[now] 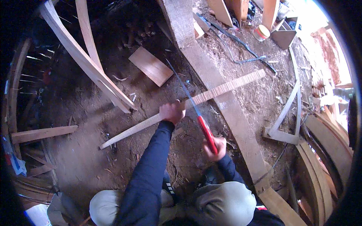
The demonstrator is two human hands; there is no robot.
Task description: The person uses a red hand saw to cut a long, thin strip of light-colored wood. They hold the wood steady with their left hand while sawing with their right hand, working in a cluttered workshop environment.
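A long, narrow wooden strip slants from lower left to upper right, its right part crossing over a wide wooden beam. My left hand is closed around the strip near its middle, left of the beam. In my right hand is a handsaw, gripped by its red handle. The saw's thin blade points up and to the left and crosses the strip just right of my left hand. Whether the teeth have cut into the wood cannot be made out.
A short board lies on the dirt floor beyond the saw tip. Curved timbers stand at the far left, and a plank lies below them. To the right are an angled wooden frame, a round tub and more curved pieces.
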